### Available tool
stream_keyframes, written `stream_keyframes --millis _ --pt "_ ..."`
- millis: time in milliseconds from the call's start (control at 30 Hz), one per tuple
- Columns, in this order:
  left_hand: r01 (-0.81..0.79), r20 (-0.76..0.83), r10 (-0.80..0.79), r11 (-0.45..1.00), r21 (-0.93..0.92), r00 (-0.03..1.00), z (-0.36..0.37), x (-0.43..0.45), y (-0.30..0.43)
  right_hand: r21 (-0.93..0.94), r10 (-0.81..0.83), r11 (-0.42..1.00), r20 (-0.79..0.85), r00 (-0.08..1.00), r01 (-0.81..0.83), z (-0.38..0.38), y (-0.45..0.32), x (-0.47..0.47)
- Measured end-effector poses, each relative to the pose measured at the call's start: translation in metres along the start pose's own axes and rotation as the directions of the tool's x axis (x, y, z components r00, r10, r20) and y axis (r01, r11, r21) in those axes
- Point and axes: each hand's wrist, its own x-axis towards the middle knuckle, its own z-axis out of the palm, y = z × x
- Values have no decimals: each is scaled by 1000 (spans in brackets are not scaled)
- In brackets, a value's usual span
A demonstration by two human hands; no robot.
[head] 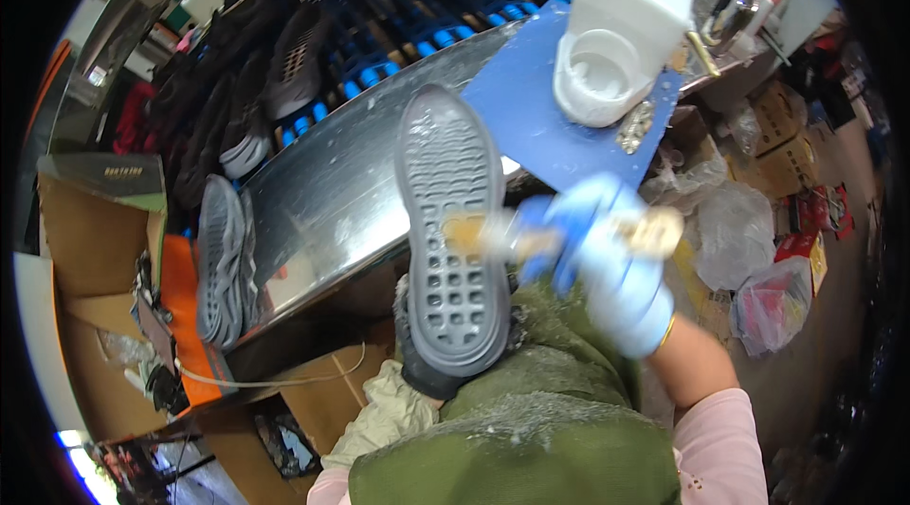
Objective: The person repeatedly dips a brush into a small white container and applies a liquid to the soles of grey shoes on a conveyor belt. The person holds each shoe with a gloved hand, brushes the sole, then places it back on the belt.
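Observation:
A grey rubber shoe sole (455, 220) lies upright in the view, its gridded inner face towards me and wet-looking near the toe. My left hand (430, 380), in a dark covering, is mostly hidden beneath the heel and grips the sole from below. In a light blue glove, my right hand (604, 256) holds a wooden-handled brush (650, 231), blurred by motion. The brush's yellowish bristles are over the middle of the sole. A white plastic container (625, 14) with a round, open cup at its front stands on a blue sheet (526, 103) beyond my right hand.
A metal bench edge (334, 185) runs across ahead. Grey soles (220, 263) stand at its left, beside an open cardboard box (99, 242). Dark shoes (295, 64) sit on a blue-ended roller conveyor (370, 75). Plastic bags (736, 235) and cartons lie at the right.

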Motion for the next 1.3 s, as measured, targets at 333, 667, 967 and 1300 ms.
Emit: stream_keyframes --millis 333,667,967,1300 --pt "-39 14 43 977 -208 999 15 3 -12 -396 -210 916 -345 915 62 -128 -19 109" --pt "-84 -73 125 906 414 989 -30 2 13 82 267 958 110 957 -276 -39 -5 25" --pt "55 8 -62 932 359 998 -7 5 34 -722 -37 358 623 782 592 -6 -27 52" --pt "69 -18 -68 898 435 998 3 -14 29 -754 -179 541 331 927 373 -76 -56 127"
